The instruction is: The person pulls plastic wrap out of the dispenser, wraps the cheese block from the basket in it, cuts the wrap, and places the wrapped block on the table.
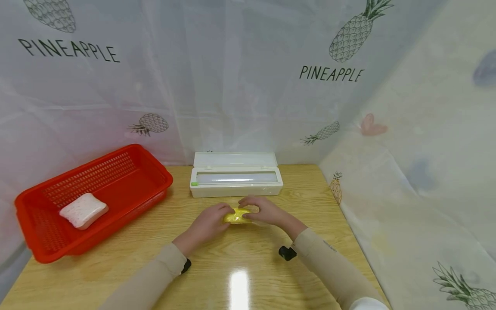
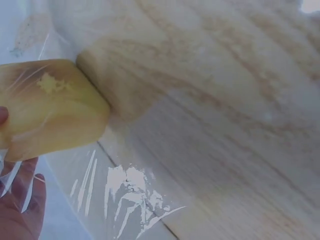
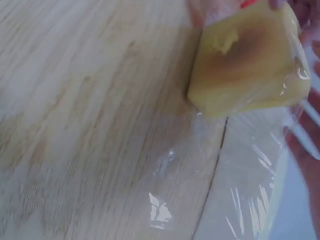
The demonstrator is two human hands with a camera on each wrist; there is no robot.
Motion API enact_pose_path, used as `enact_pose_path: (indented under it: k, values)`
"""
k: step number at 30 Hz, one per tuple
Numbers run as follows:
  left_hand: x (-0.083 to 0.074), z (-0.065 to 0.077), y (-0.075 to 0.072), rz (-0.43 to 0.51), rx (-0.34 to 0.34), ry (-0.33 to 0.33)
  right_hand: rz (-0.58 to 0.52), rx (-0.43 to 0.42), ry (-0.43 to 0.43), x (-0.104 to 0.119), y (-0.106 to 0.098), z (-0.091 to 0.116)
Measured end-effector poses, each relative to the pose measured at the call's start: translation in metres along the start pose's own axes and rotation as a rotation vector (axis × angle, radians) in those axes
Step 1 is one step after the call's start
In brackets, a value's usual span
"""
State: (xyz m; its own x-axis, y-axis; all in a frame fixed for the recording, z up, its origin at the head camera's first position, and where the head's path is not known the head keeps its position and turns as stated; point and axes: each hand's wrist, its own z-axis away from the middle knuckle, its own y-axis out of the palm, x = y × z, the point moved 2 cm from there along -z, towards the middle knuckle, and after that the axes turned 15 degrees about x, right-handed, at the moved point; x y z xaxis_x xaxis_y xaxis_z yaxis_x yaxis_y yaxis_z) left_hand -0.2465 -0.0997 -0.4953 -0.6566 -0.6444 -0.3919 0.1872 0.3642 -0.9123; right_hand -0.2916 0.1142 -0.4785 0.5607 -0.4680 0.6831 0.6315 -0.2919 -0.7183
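A yellow bread-like block (image 1: 237, 216) with a browned patch on its face is held between both hands over the table, in front of the white box. Clear cling film (image 2: 130, 190) covers it and trails below in shiny folds. My left hand (image 1: 211, 221) grips the block's left end, thumb on the near side. From the right, my right hand (image 1: 267, 211) curls its thumb and fingers round the other end. In the right wrist view the block (image 3: 240, 65) shows its browned face, with fingers along its far side.
An open white cling film dispenser (image 1: 236, 190) with a green slider stands behind the hands, its lid tipped back. To the left, a red plastic basket (image 1: 155, 193) holds a white, speckled, film-wrapped block (image 1: 84, 210). A pineapple-print sheet (image 1: 240, 86) hangs behind the wooden table (image 1: 209, 275).
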Motion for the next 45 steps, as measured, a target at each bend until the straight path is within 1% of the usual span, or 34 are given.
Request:
enact_pose_path:
  k: [3,6,9,12,14,18,23,25,29,33,37,41,42,45]
  values:
    - [0.001,-0.002,-0.004,0.025,0.027,-0.023,0.178,-0.049,-0.036,0.008,-0.001,0.001]
    - [0.002,-0.004,-0.007,0.045,0.041,-0.048,0.325,-0.061,-0.066,0.012,0.001,0.0]
    - [0.002,-0.007,-0.008,0.055,0.046,-0.046,0.399,-0.042,-0.066,0.011,0.003,-0.001]
    - [0.001,-0.009,-0.01,0.08,0.061,-0.042,0.375,-0.008,-0.069,0.012,0.002,-0.001]
    - [0.002,-0.01,-0.01,0.11,0.08,-0.052,0.343,0.014,-0.067,0.012,-0.001,-0.001]
    - [0.006,-0.015,-0.013,0.193,0.111,-0.099,0.243,0.07,-0.023,0.01,-0.01,-0.005]
    - [0.015,-0.023,-0.015,0.236,0.179,-0.133,0.125,0.136,0.018,0.003,-0.017,-0.014]
    - [0.017,-0.025,-0.015,0.252,0.203,-0.142,0.103,0.16,0.029,0.0,-0.018,-0.018]
    - [0.021,-0.027,-0.016,0.271,0.21,-0.174,0.104,0.173,0.043,-0.004,-0.022,-0.024]
    - [0.024,-0.029,-0.016,0.249,0.19,-0.187,0.151,0.173,0.034,-0.003,-0.026,-0.028]
    - [0.029,-0.032,-0.015,0.184,0.195,-0.188,0.261,0.155,0.028,0.001,-0.028,-0.03]
    - [0.031,-0.036,-0.015,0.074,0.201,-0.183,0.403,0.102,-0.009,0.004,-0.029,-0.033]
    - [0.031,-0.037,-0.016,0.036,0.199,-0.18,0.43,0.094,-0.007,0.004,-0.029,-0.034]
    - [0.031,-0.039,-0.018,-0.096,0.183,-0.163,0.488,0.096,0.048,0.001,-0.028,-0.038]
